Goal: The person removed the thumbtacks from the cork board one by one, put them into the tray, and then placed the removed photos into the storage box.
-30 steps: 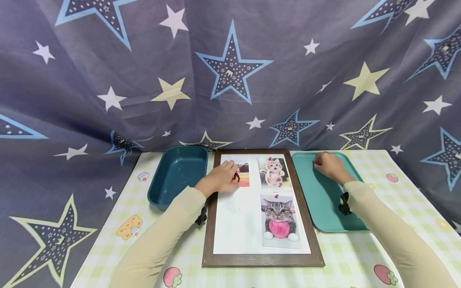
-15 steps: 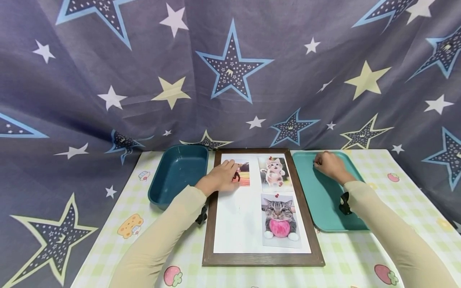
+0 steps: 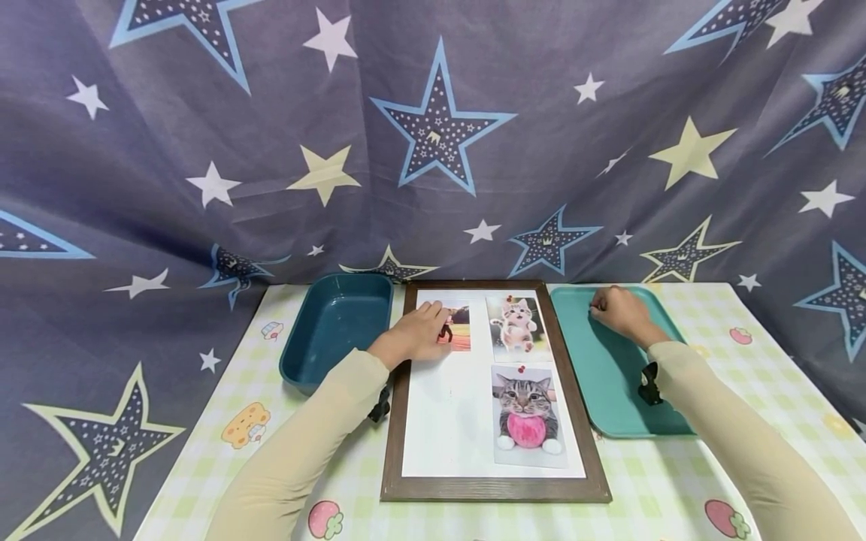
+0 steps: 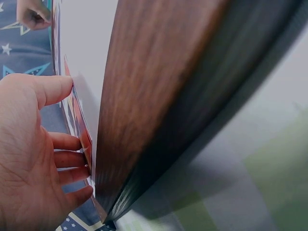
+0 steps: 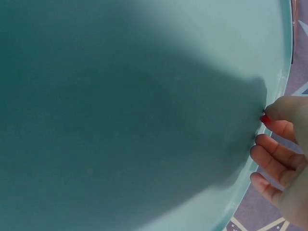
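Observation:
My left hand (image 3: pixel 414 332) rests on a photo (image 3: pixel 463 332) at the upper left of the brown-framed white board (image 3: pixel 446 421), covering much of it. In the left wrist view the thumb and fingertips touch the photo's surface, fingers only slightly bent. Over the far end of the green tray (image 3: pixel 612 383), my right hand (image 3: pixel 619 309) pinches a red push pin (image 5: pixel 264 119) between thumb and forefinger. On the board's right side hang a kitten photo (image 3: pixel 517 330) and a tabby cat photo (image 3: pixel 528 424), each with a red pin at its top.
A dark teal basin (image 3: pixel 338 330) stands left of the board, close to my left forearm. The checked tablecloth (image 3: pixel 352 466) covers the table. A star-patterned curtain (image 3: pixel 271 98) hangs right behind the table's far edge.

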Action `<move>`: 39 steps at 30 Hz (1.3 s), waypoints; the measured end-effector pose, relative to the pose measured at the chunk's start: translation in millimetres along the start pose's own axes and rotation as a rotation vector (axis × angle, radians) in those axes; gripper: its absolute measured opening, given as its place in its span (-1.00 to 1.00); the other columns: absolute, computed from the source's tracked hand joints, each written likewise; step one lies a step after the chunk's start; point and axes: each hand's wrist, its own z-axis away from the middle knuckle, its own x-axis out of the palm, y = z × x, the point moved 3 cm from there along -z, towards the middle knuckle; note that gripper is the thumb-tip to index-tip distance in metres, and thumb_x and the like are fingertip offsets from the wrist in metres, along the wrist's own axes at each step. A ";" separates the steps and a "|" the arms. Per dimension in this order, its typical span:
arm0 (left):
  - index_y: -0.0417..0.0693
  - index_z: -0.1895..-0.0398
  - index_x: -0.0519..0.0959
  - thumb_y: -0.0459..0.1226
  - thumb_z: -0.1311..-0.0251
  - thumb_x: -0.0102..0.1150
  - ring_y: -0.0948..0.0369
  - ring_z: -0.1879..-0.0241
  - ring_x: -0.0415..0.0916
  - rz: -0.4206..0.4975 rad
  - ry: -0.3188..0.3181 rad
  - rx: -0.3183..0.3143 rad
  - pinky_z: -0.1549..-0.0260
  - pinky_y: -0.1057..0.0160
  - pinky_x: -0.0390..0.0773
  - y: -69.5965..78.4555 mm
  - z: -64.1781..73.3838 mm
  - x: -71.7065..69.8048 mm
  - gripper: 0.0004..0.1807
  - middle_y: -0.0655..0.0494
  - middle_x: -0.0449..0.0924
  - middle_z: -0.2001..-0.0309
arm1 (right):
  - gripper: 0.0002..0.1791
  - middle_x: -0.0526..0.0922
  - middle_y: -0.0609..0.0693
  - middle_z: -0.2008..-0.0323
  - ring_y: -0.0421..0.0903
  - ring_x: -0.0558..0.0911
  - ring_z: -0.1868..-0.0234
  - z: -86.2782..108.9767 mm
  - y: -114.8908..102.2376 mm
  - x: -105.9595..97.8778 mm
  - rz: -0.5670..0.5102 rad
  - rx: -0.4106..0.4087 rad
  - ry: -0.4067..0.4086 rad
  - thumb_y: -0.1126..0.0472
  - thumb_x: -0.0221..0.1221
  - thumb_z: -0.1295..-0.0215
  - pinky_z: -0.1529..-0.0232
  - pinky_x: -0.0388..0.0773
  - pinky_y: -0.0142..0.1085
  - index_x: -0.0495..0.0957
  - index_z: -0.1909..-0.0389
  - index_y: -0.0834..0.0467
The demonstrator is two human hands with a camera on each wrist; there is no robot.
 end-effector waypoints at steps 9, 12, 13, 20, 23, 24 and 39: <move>-0.18 -0.62 0.02 0.08 -0.48 -0.06 -0.08 -0.59 -0.02 -0.001 0.007 0.012 -0.55 0.02 0.13 1.5 1.1 0.2 -0.17 -0.20 -0.01 -0.59 | -0.79 0.70 0.20 0.34 0.00 0.61 0.43 -0.3 -2.2 -0.9 -0.022 0.012 -0.014 0.21 0.22 -0.37 0.42 0.53 -0.10 0.68 0.17 0.30; -0.18 -0.62 0.02 0.09 -0.47 -0.05 -0.08 -0.58 -0.01 -0.007 0.013 0.011 -0.55 0.02 0.14 1.1 0.7 0.8 -0.16 -0.20 0.00 -0.58 | -0.78 0.68 0.19 0.36 -0.02 0.55 0.47 -1.7 -4.2 -1.7 -0.044 0.009 -0.018 0.20 0.18 -0.40 0.46 0.46 -0.16 0.66 0.16 0.29; -0.18 -0.61 0.03 0.09 -0.47 -0.04 -0.08 -0.57 0.01 -0.009 0.018 0.012 -0.54 0.03 0.15 0.9 0.5 0.9 -0.17 -0.20 0.02 -0.58 | -0.78 0.67 0.18 0.37 -0.04 0.54 0.48 -2.3 -5.3 -2.5 -0.052 0.007 -0.015 0.20 0.17 -0.40 0.46 0.44 -0.18 0.66 0.16 0.29; -0.17 -0.61 0.04 0.09 -0.46 -0.03 -0.08 -0.56 0.03 -0.012 0.019 0.009 -0.53 0.02 0.17 0.1 -0.5 0.2 -0.17 -0.20 0.03 -0.56 | -0.79 0.68 0.18 0.34 -0.06 0.53 0.47 -9.2 -21.1 -13.6 -0.159 -0.009 0.038 0.19 0.16 -0.41 0.44 0.44 -0.22 0.65 0.18 0.28; -0.18 -0.62 0.01 0.09 -0.48 -0.05 -0.08 -0.59 -0.03 -0.010 0.007 0.008 -0.55 0.02 0.13 -0.1 -0.5 -0.1 -0.16 -0.20 -0.02 -0.59 | -0.77 0.69 0.24 0.32 -0.01 0.55 0.49 -11.8 -33.8 -21.6 -0.260 -0.005 0.060 0.19 0.15 -0.45 0.47 0.47 -0.24 0.66 0.16 0.28; -0.18 -0.62 0.01 0.09 -0.48 -0.06 -0.08 -0.59 -0.04 -0.009 0.004 0.008 -0.56 0.03 0.12 -0.2 -0.6 -0.2 -0.16 -0.19 -0.03 -0.60 | -0.77 0.70 0.26 0.30 -0.02 0.56 0.48 -13.0 -38.5 -24.4 -0.284 -0.005 0.071 0.18 0.14 -0.46 0.46 0.48 -0.25 0.66 0.15 0.28; -0.19 -0.61 0.03 0.08 -0.47 -0.05 -0.06 -0.55 0.04 -0.016 0.011 0.004 -0.52 0.04 0.19 -0.2 -1.3 0.6 -0.17 -0.20 0.02 -0.57 | -0.58 0.71 0.12 0.10 -0.22 0.65 0.24 -36.6 -105.9 -38.6 -0.740 0.186 -0.070 0.14 0.07 -0.55 0.22 0.56 -0.48 0.54 -0.20 0.37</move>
